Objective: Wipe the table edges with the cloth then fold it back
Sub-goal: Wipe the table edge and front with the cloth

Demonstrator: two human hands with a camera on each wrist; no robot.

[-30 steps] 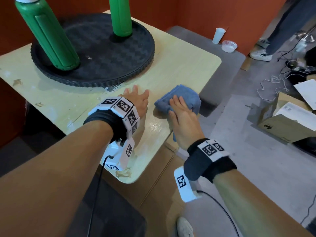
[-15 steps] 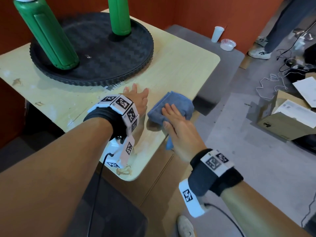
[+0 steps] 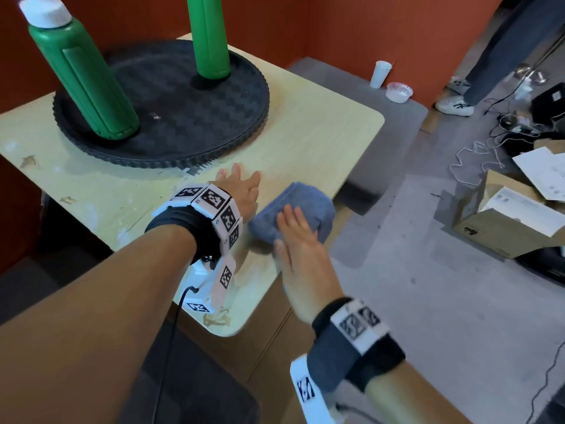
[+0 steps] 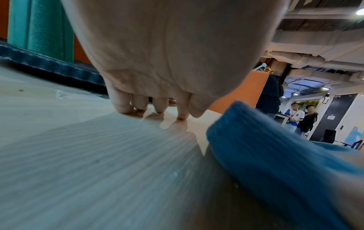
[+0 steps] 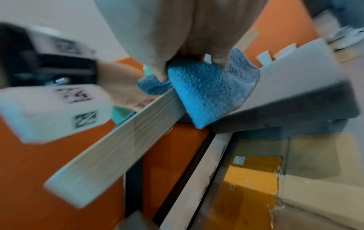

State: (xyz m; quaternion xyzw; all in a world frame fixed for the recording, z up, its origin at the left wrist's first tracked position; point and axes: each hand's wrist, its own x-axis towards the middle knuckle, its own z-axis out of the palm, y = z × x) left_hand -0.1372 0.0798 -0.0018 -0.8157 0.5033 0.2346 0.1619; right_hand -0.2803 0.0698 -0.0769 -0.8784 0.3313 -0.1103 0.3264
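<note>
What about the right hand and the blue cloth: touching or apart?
Touching. The right wrist view shows fingers of the right hand pressed into the cloth at the table edge.

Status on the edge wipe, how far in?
Done: can't tell which edges are already wiped. In hand: right hand presses the blue cloth over the right edge of the table, a flap hanging down its side; left hand rests on the top. Left: any remaining edges, then folding the cloth, which is bunched now.
</note>
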